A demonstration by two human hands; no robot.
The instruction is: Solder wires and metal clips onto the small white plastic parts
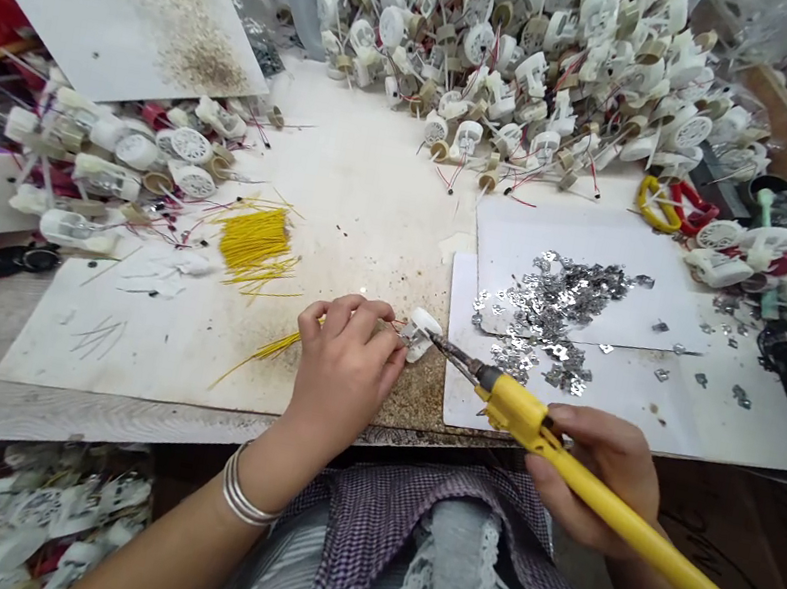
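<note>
My left hand (343, 362) is closed in a pinch at the table's front edge, holding a few yellow wires (274, 347) and steadying a small white plastic part (422, 332). My right hand (602, 473) is wrapped round the yellow handle of a soldering iron (563, 456). The iron's dark tip touches the white part from the right. A loose bundle of yellow wires (255, 245) lies on the stained work board (350, 196) behind my left hand.
A big heap of white plastic parts with red wires (544, 47) fills the back. More such parts (120, 155) lie at the left and at the right (772, 260). Small metal clips (550, 312) are scattered on white paper (667, 383).
</note>
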